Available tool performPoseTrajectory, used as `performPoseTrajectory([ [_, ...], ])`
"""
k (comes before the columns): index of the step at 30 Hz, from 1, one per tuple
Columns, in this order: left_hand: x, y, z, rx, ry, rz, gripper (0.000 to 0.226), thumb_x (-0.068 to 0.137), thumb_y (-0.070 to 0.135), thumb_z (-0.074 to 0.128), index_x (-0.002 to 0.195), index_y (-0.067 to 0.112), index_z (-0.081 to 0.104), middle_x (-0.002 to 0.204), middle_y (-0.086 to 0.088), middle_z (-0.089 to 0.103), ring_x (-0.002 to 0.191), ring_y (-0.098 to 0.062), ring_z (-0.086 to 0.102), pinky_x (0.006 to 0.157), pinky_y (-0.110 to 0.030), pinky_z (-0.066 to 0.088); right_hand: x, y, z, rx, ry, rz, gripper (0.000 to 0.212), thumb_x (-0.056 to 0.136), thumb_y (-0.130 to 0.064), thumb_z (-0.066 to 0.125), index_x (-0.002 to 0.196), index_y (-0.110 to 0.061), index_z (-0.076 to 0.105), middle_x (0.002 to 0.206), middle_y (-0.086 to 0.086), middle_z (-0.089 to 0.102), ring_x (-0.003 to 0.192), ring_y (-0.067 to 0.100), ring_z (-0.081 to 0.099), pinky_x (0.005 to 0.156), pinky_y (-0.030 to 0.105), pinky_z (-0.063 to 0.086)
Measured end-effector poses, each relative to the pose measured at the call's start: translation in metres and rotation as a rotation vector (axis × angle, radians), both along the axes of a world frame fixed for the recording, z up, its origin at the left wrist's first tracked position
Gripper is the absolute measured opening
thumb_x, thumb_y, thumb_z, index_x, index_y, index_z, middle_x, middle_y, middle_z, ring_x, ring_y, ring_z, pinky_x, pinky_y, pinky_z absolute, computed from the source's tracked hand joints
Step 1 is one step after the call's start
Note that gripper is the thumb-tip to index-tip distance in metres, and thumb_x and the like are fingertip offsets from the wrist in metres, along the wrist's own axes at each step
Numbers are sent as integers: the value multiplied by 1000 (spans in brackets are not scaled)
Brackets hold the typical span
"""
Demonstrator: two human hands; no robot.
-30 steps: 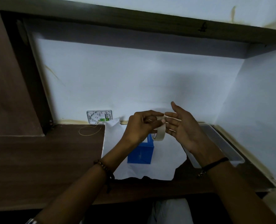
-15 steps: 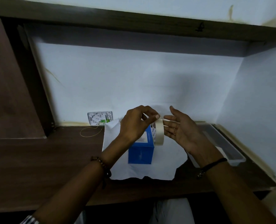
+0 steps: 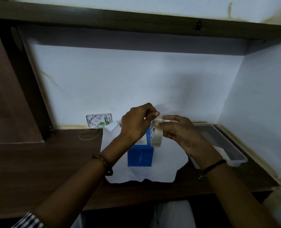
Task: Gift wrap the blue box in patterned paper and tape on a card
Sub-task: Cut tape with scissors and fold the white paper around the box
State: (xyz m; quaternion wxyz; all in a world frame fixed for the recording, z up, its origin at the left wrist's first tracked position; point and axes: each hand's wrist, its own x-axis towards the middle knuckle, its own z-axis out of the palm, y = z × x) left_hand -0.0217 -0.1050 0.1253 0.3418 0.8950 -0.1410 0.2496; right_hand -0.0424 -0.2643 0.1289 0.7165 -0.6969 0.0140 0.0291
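Blue box point(image 3: 140, 156) stands upright near the middle of a white sheet of paper point(image 3: 169, 163), which lies flat on the dark wooden table point(image 3: 37, 170). Above and just behind the box, the right grip point(image 3: 180, 131) is curled round a tape roll point(image 3: 156, 137), held on edge in the air. The left grip point(image 3: 136, 124) pinches at the roll's top edge with thumb and forefinger. A beaded bracelet point(image 3: 102, 159) sits on the left wrist and a dark cord point(image 3: 213, 165) on the right. To the right, a clear plastic tray point(image 3: 235, 155) rests on the table. A thin loop of string point(image 3: 88, 135) lies left of the paper, near a small patterned card point(image 3: 98, 120) leaning against the wall.
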Motion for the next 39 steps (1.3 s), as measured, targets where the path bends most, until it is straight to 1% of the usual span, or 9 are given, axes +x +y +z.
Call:
performPoseTrajectory([
  [6,2,-2,-3,71,-56,23,14,100,34,55,99,24,65,93,10,73,92,-14,67,76,-35,53,5,-7,-8,-117,-45,40,48,71,-15,88,114,-15,67,104,7,73,101,23,69,72,26,56],
  [10,4,-6,-6,111,-69,-1,11,102,28,54,103,20,62,96,9,75,89,-14,68,72,-30,52,3,-14,-4,-197,-68,55,43,74,-15,85,112,-17,66,94,-2,72,93,16,67,73,25,55],
  [16,2,-13,-5,185,-130,-20,11,101,16,50,108,12,57,93,5,75,81,-22,69,63,-32,49,5,-25,-3,-190,-89,28,40,72,-24,86,108,-20,69,109,11,71,103,31,69,92,47,57],
  [20,5,-18,-6,213,-118,-17,16,97,9,51,113,10,51,94,0,75,79,-26,69,61,-31,45,5,-23,-1,-215,-106,40,38,81,-27,80,114,-15,67,114,12,69,92,22,72,77,33,61],
  [22,6,-19,-6,214,-103,-12,18,98,10,51,115,8,49,94,-3,74,78,-26,68,61,-30,44,5,-21,-1,-175,-96,51,36,88,-22,74,119,-10,62,85,-1,77,73,12,74,59,20,57],
  [24,8,-19,-6,218,-96,-4,19,98,12,51,116,8,48,92,-5,73,76,-28,67,60,-31,44,3,-20,-1,-134,-81,67,36,91,-21,70,122,-7,58,71,-6,76,65,10,74,55,19,56],
  [29,16,-14,-9,208,-59,-16,16,104,22,43,114,11,45,86,-4,73,71,-27,67,58,-35,47,1,-21,-2,-3,-46,42,38,90,-26,70,119,-4,59,88,22,75,70,25,73,71,38,62],
  [36,21,-26,2,100,85,-25,23,107,38,39,110,18,49,91,11,75,83,-16,69,73,-35,51,1,-27,-4,-7,-13,101,42,90,-15,70,127,-2,54,91,10,77,79,21,75,68,30,61],
  [39,24,-33,7,95,59,-26,18,107,36,40,107,21,49,94,14,75,79,-14,69,72,-32,49,3,-34,-3,-63,-8,57,49,87,-18,74,130,-4,54,110,13,72,92,23,74,81,34,61],
])
